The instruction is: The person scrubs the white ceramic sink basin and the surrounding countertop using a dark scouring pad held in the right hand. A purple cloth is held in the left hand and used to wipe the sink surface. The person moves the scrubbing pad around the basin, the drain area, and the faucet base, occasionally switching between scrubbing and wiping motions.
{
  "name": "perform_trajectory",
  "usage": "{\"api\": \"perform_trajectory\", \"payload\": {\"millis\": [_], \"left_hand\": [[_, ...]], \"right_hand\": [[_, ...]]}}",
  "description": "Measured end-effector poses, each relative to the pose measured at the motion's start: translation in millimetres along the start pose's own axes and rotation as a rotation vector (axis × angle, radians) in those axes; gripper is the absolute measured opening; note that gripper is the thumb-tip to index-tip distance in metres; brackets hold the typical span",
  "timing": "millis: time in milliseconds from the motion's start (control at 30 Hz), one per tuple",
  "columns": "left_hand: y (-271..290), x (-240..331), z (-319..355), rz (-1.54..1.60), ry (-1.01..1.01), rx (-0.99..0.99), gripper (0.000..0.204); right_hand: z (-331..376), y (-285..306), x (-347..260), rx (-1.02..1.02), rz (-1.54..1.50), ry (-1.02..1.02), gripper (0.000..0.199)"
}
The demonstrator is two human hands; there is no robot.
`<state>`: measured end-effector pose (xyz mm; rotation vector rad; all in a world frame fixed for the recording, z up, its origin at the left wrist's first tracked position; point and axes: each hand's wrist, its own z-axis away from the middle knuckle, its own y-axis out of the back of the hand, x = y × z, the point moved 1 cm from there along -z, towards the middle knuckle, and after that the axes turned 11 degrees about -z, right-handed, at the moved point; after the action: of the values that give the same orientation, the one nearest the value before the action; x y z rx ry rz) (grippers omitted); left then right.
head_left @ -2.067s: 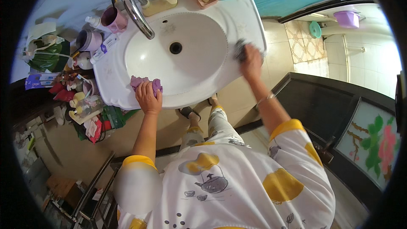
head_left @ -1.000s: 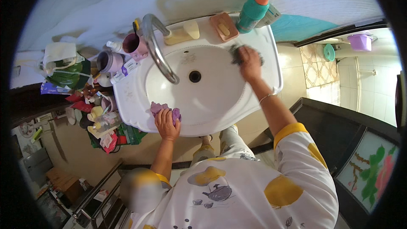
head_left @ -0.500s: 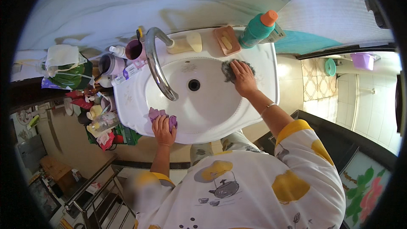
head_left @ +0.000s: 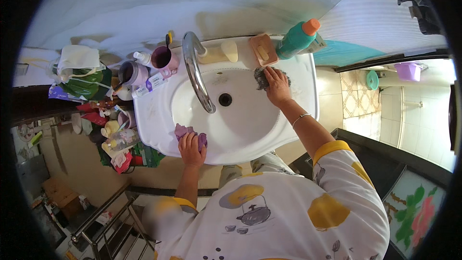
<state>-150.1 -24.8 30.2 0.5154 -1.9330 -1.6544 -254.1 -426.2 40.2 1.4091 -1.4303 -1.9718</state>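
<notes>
Reference landmark: the drain [head_left: 224, 99] at the bottom of the white sink [head_left: 250, 127]. Of the 2 hands, the right hand [head_left: 279, 86] is behind and to the right of the drain, palm down on 1 dark scouring pad [head_left: 260, 79]. Its fingers are nearly straight and lie over the pad, which shows past their left side; whether they also grip the underside cannot be determined. The left hand [head_left: 191, 149] is in front and to the left of the drain, fingers bent over 1 bunched purple cloth [head_left: 183, 131] at the front edge of the sink. The step in hand is judged to be rubbing the sink surface with the pad, the left hand acting as support. The next stroke would call for even palm pressure, the pad flat, and clearance from the pink soap dish [head_left: 270, 48] and the teal bottle [head_left: 296, 41], both behind and to the right of the drain; the dish is just beside the pad. Strokes directed left would also require clearance from the curved faucet [head_left: 196, 81], whose spout ends just left of the drain.
</notes>
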Motion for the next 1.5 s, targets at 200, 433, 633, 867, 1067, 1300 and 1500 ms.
{"api": "perform_trajectory", "payload": {"millis": [200, 433, 633, 867, 1067, 1300, 1500], "left_hand": [[1, 2, -2, 0.010, 0.008, -0.009, 0.045], [-5, -2, 1, -0.023, -0.014, 0.014, 0.045], [-4, -1, 1, -0.036, -0.008, 0.026, 0.044], [-2, 0, 0, -0.013, 0.009, 0.011, 0.043], [0, 2, -3, -0.003, 0.002, 0.019, 0.044], [-1, 0, 1, -0.015, 0.008, 0.007, 0.044], [2, 6, -5, -0.016, 0.014, 0.011, 0.043]], "right_hand": [[-9, -10, -17, 0.051, -0.017, 0.014, 0.064], [-23, -58, -53, 0.192, -0.022, -0.029, 0.064], [-15, -46, -45, 0.206, -0.067, 0.071, 0.063], [28, -2, 6, 0.305, 0.019, -0.251, 0.060], [4, -37, -29, 0.225, -0.005, -0.159, 0.059], [46, 2, 8, 0.044, -0.031, -0.115, 0.058], [62, 8, 17, 0.133, -0.005, -0.172, 0.063]]}}
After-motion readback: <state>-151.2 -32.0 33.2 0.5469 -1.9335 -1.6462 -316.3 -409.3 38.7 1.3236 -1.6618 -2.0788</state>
